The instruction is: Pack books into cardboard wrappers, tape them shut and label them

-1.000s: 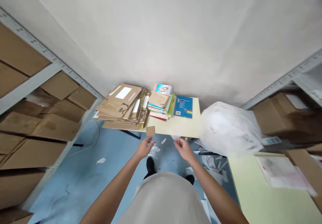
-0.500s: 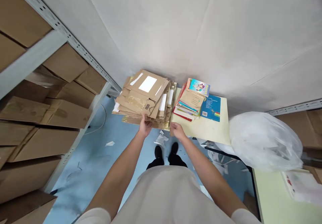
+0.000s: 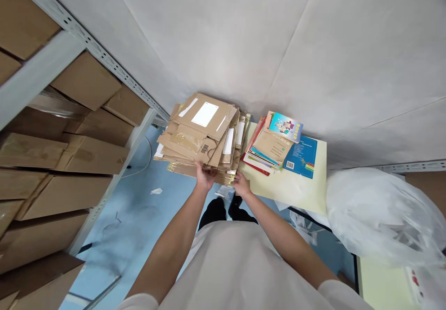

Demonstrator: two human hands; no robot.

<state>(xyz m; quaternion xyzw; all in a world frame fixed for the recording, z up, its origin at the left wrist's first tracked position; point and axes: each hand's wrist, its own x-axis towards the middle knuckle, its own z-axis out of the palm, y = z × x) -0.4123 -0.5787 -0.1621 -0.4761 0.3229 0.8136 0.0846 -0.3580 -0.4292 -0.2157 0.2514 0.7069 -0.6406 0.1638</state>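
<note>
A stack of flattened cardboard boxes (image 3: pixel 223 110) with white labels and clear tape lies at the left end of a pale yellow table (image 3: pixel 272 187). My left hand (image 3: pixel 205 178) grips the front edge of the stack, thumb on top and the other fingers partly hidden below. At the front right corner, my right hand (image 3: pixel 241 184) is closed on the lower cardboard layers, its fingertips partly hidden. Just right of the stack is a pile of books (image 3: pixel 272 150), topped by a small colourful booklet (image 3: pixel 285 126). A blue book (image 3: pixel 301 157) lies flat beside it.
Metal shelving (image 3: pixel 42 66) full of cardboard boxes (image 3: pixel 87 154) stands on the left. A large clear plastic bag (image 3: pixel 379 212) bulges at the right, near a second pale tabletop (image 3: pixel 383 277). White scraps (image 3: pixel 156 191) litter the blue floor. A grey wall (image 3: pixel 223 36) rises behind the table.
My right hand has shifted from the table's front edge onto the stack's right corner, closer to my left hand. The left hand stays at the front edge. The view has shifted slightly.
</note>
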